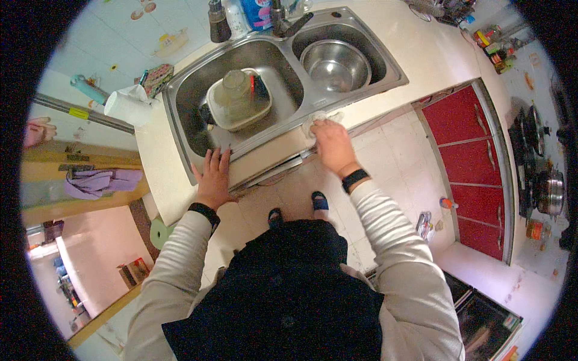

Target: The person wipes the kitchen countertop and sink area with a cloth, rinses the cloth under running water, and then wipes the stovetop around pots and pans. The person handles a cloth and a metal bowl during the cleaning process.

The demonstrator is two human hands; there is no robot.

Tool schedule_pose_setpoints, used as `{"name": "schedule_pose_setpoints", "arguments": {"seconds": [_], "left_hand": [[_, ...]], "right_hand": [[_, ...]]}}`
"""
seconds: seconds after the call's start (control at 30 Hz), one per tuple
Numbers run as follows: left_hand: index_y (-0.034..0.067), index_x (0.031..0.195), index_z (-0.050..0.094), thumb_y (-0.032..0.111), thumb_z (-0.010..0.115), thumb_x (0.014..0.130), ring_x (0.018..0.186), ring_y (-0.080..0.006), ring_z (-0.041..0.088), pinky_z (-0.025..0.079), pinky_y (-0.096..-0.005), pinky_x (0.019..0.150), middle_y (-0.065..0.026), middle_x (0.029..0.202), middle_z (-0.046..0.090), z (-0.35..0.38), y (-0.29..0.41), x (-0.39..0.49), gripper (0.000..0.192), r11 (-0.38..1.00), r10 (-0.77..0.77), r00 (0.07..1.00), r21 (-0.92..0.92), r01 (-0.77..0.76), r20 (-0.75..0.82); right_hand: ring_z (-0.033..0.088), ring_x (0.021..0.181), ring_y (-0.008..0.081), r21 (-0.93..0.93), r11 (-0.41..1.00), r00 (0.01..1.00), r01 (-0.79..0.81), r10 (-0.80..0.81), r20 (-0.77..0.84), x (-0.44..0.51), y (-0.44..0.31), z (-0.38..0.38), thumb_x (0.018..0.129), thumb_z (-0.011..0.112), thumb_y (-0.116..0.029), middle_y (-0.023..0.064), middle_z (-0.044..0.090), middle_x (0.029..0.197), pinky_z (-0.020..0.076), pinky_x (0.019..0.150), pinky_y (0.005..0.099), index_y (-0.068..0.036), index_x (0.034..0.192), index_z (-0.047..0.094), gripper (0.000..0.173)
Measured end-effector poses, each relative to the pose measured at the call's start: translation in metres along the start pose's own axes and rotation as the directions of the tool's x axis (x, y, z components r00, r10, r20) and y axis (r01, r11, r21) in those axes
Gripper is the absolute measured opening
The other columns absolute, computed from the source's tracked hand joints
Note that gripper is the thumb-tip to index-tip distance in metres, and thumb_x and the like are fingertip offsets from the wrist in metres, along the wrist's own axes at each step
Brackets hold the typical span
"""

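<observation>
My right hand grips a crumpled whitish cloth against the counter's front edge, just below the sink rim. At the near left corner of the stainless-steel double sink, my left hand rests with its fingers spread, holding nothing. The larger left bowl contains a pale plastic basin. In that basin are a clear glass jar and a dark item with a red part. A round steel bowl sits in the smaller right bowl of the sink.
Behind the sink are a faucet, a dark pump bottle and a blue package. A paper roll stands on the left counter. Red cabinets line the right side. A lidded pot is at the far right.
</observation>
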State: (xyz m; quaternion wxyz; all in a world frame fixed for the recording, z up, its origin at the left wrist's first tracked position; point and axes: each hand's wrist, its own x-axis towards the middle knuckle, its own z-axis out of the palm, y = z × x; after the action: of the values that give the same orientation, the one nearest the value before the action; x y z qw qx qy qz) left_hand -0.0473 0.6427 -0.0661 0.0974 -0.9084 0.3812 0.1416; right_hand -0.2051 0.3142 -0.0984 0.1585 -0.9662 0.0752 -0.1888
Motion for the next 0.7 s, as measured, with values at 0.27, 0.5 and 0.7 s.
{"name": "schedule_pose_setpoints", "arguments": {"seconds": [0.27, 0.5, 0.7], "left_hand": [[0.021, 0.161, 0.009, 0.044, 0.1, 0.043, 0.153, -0.0393, 0.015, 0.015, -0.0792, 0.112, -0.0117, 0.167, 0.015, 0.005, -0.008, 0.002, 0.151, 0.997, 0.026, 0.999, -0.073, -0.027, -0.018], [0.022, 0.161, 0.009, 0.037, 0.101, 0.043, 0.152, -0.0421, 0.018, 0.018, -0.0789, 0.111, -0.013, 0.167, 0.013, -0.004, -0.009, -0.001, 0.15, 0.991, 0.034, 0.998, -0.135, -0.028, 0.049], [0.021, 0.161, 0.006, 0.04, 0.1, 0.046, 0.151, -0.0416, 0.019, 0.02, -0.077, 0.111, -0.0135, 0.167, 0.012, -0.004, -0.014, -0.002, 0.15, 0.993, 0.068, 0.997, -0.103, -0.063, 0.045]], "right_hand": [[0.058, 0.117, 0.0409, -0.152, 0.976, 0.988, -0.153, 0.148, -0.042, 0.013, 0.082, -0.016, 0.087, 0.054, -0.001, 0.02, 0.065, 0.123, 0.0446, 0.104, 0.0489, -0.001, 0.117, 0.062, 0.031], [0.057, 0.117, 0.041, 0.14, 0.965, 0.975, -0.222, 0.224, 0.002, 0.003, -0.068, 0.056, 0.082, 0.052, -0.004, 0.0219, 0.065, 0.12, 0.043, 0.106, 0.0488, 0.001, 0.112, 0.063, 0.032], [0.056, 0.124, 0.0371, 0.346, 0.925, 0.983, 0.16, -0.183, 0.034, -0.008, -0.197, 0.111, 0.081, 0.056, -0.004, 0.0158, 0.063, 0.13, 0.0414, 0.109, 0.0468, -0.004, 0.116, 0.065, 0.037]]}}
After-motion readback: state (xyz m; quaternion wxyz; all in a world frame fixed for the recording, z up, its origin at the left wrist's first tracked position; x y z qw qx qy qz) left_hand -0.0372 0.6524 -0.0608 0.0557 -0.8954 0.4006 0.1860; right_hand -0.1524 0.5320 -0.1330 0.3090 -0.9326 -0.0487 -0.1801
